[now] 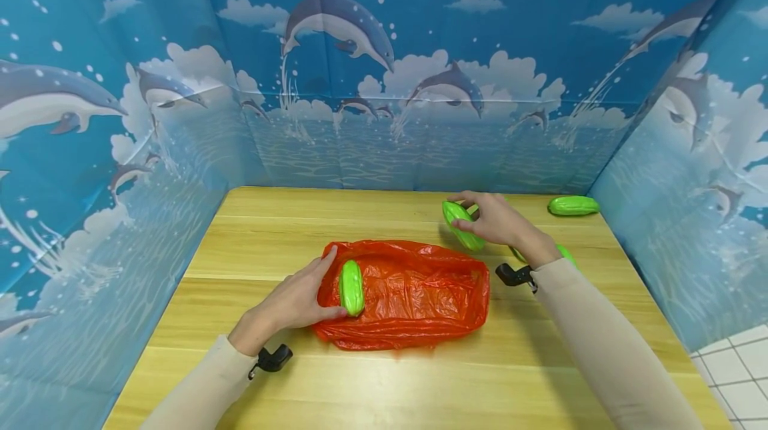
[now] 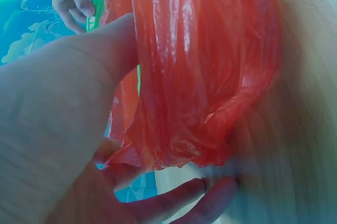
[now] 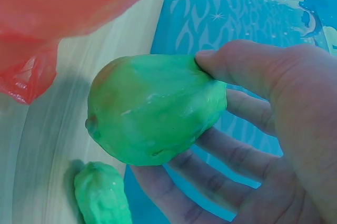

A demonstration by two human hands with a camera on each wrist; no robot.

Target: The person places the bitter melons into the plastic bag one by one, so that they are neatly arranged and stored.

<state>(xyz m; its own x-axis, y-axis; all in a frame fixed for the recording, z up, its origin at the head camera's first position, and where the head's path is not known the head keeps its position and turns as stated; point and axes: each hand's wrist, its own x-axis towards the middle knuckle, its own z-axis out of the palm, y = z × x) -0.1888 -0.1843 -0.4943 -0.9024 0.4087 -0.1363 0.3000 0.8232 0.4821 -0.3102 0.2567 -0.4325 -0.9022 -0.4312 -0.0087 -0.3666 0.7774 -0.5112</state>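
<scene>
My right hand [image 1: 495, 218] grips a bright green toy cucumber [image 1: 461, 231] behind the red bag's right end, over the table. In the right wrist view, the thumb is on top of this bumpy cucumber, with the fingers beneath and behind it. The red plastic bag [image 1: 414, 331] lies with its mouth spread wide toward the head camera. At its left end, my left hand [image 1: 295, 295] holds the rim, the thumb reaching inside and other fingers outside in the left wrist view. Another green cucumber [image 1: 351, 289] lies in the bag's left part, close to the left thumb.
One more cucumber [image 1: 573, 205] rests at the table's back right corner. Further green pieces [image 1: 565, 255] show partly behind the right wrist. The wooden table [image 1: 264, 217] is bordered by a dolphin-printed curtain [image 1: 372, 143] at the back and sides.
</scene>
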